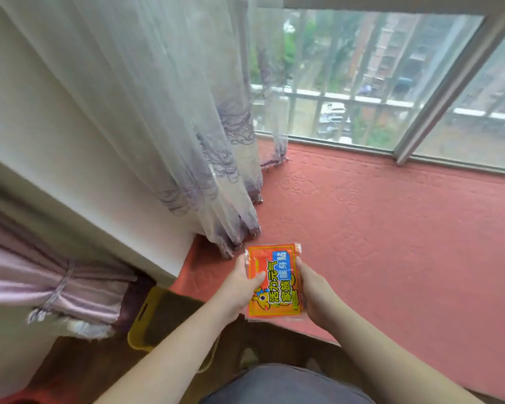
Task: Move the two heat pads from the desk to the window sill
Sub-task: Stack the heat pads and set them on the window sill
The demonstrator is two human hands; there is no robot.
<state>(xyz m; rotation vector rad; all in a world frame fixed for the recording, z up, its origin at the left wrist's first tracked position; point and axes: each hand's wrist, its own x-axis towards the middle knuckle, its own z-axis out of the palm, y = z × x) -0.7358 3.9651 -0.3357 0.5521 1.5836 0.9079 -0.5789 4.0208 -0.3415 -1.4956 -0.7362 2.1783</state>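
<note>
red textured window sill [391,228] below; left hand [239,290], right hand [312,290] fingers gripping orange plastic heat pad packet [274,284] side edges; looks light, floppy, slippery.

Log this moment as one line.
left hand: holds heat pads | right hand: holds heat pads | pads: over window sill | set down: not yet

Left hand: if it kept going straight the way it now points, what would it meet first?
Probably the hem of the sheer curtain, which hangs just beyond the heat pad packet that the left hand holds with the right hand. Depth is unclear.
</note>
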